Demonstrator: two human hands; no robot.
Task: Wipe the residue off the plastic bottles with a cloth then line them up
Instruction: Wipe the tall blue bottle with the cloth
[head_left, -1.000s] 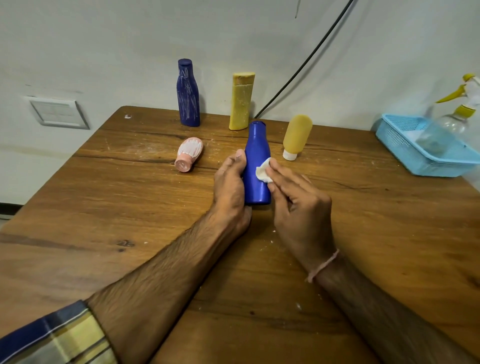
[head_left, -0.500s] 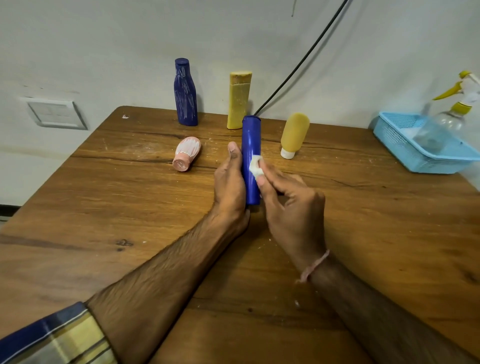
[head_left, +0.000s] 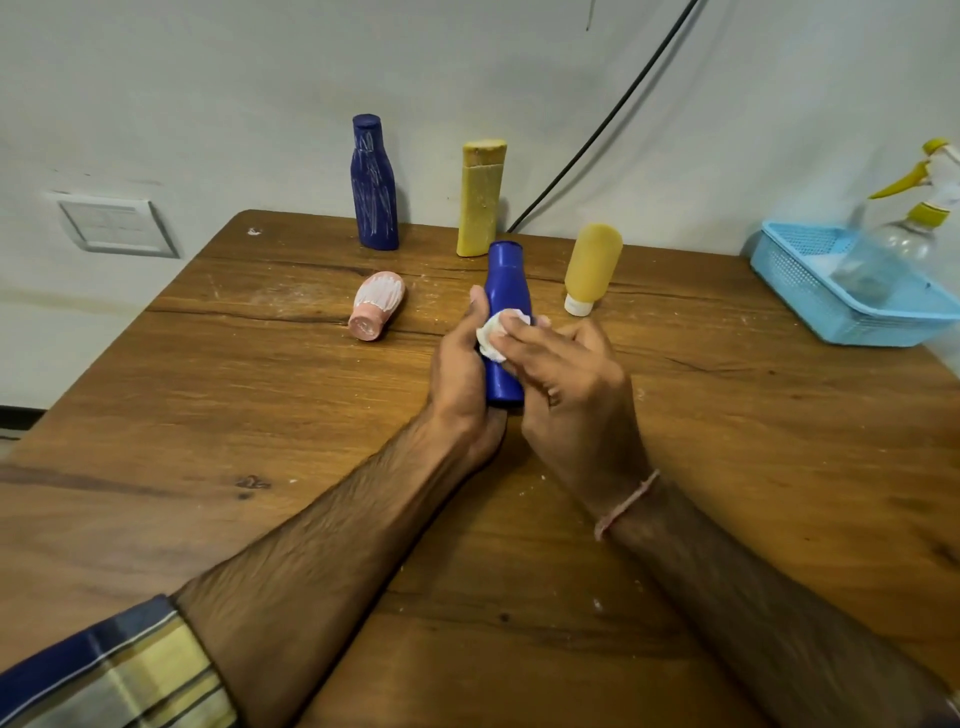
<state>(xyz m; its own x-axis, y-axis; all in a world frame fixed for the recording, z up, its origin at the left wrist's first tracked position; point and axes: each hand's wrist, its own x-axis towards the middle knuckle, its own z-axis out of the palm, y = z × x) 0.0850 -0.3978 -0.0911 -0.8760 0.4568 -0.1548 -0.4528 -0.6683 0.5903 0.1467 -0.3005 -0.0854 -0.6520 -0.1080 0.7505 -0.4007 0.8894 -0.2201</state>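
My left hand (head_left: 460, 374) grips a plain blue bottle (head_left: 506, 291) standing upright mid-table. My right hand (head_left: 566, 384) presses a small white cloth (head_left: 496, 335) against the bottle's front. At the back stands a second blue bottle (head_left: 374, 187) streaked with white residue, and beside it a tall yellow bottle (head_left: 480, 200). A rounded yellow bottle (head_left: 589, 267) stands cap-down to the right. A pink bottle (head_left: 375, 305) with white streaks lies on its side to the left.
The wooden table (head_left: 260, 415) carries white specks. A light blue basket (head_left: 841, 296) at the right edge holds a clear spray bottle (head_left: 893, 244) with a yellow trigger. A black cable (head_left: 597, 140) runs down the wall behind.
The blue bottle has turned in my left hand, from its narrow side to its broad face. My right hand and the cloth have shifted left across its front.
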